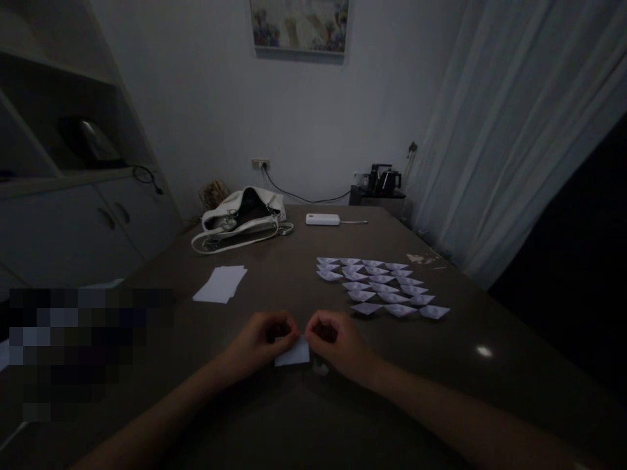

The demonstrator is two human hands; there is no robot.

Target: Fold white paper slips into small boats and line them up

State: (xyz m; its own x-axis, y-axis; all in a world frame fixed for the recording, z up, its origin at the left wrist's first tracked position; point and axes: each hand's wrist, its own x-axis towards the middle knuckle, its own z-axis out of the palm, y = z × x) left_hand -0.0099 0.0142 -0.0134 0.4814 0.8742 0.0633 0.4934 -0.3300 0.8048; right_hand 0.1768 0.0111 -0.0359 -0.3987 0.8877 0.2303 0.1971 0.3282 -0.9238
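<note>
Both of my hands meet low over the dark table (274, 418), near its front. My left hand (262, 341) and my right hand (337, 343) are closed in pinches on one small white piece of paper (292, 354), which hangs between and below the fingers. To the right and a little farther off lie several folded paper shapes (382, 287) set out in rows. A small stack of flat white paper sheets (221, 284) lies to the left of my hands.
A white handbag (242, 219) lies at the table's far side, with a white power bank (322, 219) and its cable to its right. A kettle set (383, 179) stands on a low stand behind. Cabinets line the left wall, curtains the right.
</note>
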